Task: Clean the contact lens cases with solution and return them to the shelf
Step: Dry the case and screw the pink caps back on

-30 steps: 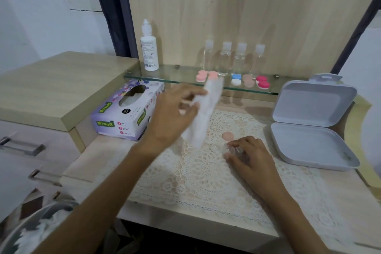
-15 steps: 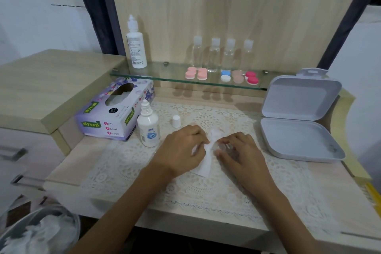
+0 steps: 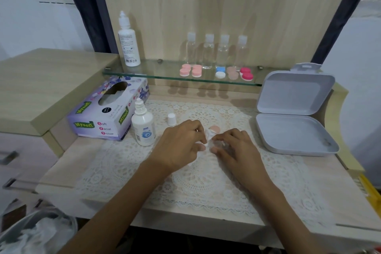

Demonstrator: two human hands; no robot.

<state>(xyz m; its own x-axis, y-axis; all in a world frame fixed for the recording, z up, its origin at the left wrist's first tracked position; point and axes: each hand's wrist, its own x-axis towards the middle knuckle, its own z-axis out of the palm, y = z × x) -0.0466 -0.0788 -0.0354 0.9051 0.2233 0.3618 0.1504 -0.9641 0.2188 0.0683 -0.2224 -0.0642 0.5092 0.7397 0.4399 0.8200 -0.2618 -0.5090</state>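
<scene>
My left hand (image 3: 181,144) pinches a bunched white tissue (image 3: 209,137) against a clear contact lens case (image 3: 219,144), which my right hand (image 3: 235,148) holds down on the lace mat (image 3: 198,179). The case is mostly hidden under my fingers. A loose pink cap (image 3: 214,129) lies just behind the hands. A small solution bottle (image 3: 143,125) stands uncapped at the left, with its white cap (image 3: 171,119) beside it. Several other lens cases, pink (image 3: 190,70), blue-white (image 3: 220,72), beige (image 3: 233,72) and red (image 3: 246,73), sit on the glass shelf (image 3: 160,70).
A purple tissue box (image 3: 107,109) lies left of the mat. An open grey plastic box (image 3: 294,113) stands at the right. A tall white bottle (image 3: 128,41) and several small clear bottles (image 3: 215,50) are on the shelf. A bin with used tissues (image 3: 35,235) is at the lower left.
My left hand brought the tissue down from above the mat to the case under my right hand, and the tissue is now bunched between both hands. The pink cap shows again.
</scene>
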